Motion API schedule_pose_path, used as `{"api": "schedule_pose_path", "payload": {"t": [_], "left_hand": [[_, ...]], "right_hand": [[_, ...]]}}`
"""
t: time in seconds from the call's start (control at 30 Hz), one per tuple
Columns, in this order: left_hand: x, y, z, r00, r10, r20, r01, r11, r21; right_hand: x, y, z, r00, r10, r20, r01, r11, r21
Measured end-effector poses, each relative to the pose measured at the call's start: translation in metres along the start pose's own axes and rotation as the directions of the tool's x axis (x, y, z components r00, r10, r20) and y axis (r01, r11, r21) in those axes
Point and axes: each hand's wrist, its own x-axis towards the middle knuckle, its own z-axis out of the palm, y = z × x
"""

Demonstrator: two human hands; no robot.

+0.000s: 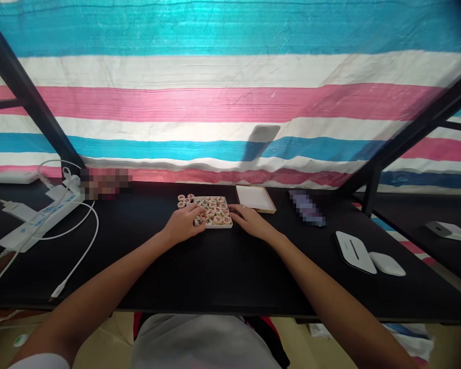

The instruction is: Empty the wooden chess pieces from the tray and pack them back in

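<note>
A small wooden tray (228,226) full of round pale game pieces with red and dark marks sits on the black table (215,271). Several loose pieces (185,199) lie just left of its far corner. My left hand (184,223) rests at the tray's left side, fingers curled over the nearest pieces; whether it grips one I cannot make out. My right hand (249,219) lies against the tray's right edge with fingers stretched towards it. The tray's lid (255,198) lies flat to the right behind.
A white power strip (38,218) with plugs and white cables (80,256) lies at the left. Two white flat devices (369,254) sit at the right, another (447,230) on the neighbouring table. Black frame posts (26,92) rise before a striped tarpaulin (230,77).
</note>
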Motion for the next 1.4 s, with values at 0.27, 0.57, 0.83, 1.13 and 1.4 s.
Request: {"api": "schedule_pose_path", "payload": {"t": [0.27,0.57,0.83,1.13,1.4], "left_hand": [[-0.006,-0.022,-0.035,0.982,-0.012,0.189,0.026,0.997,-0.074],[-0.027,-0.039,-0.032,0.988,-0.021,0.152,0.038,0.993,-0.113],[-0.027,-0.038,-0.022,0.971,-0.034,0.237,0.043,0.999,-0.031],[-0.024,-0.042,-0.014,0.977,-0.102,0.19,0.092,0.994,0.061],[-0.027,-0.038,-0.017,0.972,-0.056,0.229,0.035,0.995,0.096]], "right_hand": [[-0.001,-0.003,-0.002,1.0,0.002,0.02,-0.003,1.0,0.001],[-0.001,-0.007,-0.003,1.0,0.015,0.0,-0.015,1.0,-0.009],[-0.001,-0.003,-0.001,1.0,0.008,-0.008,-0.008,0.999,-0.034],[-0.001,0.0,0.0,1.0,0.002,0.0,-0.002,1.0,-0.026],[-0.001,0.0,-0.001,1.0,-0.004,0.008,0.004,0.999,-0.032]]}}
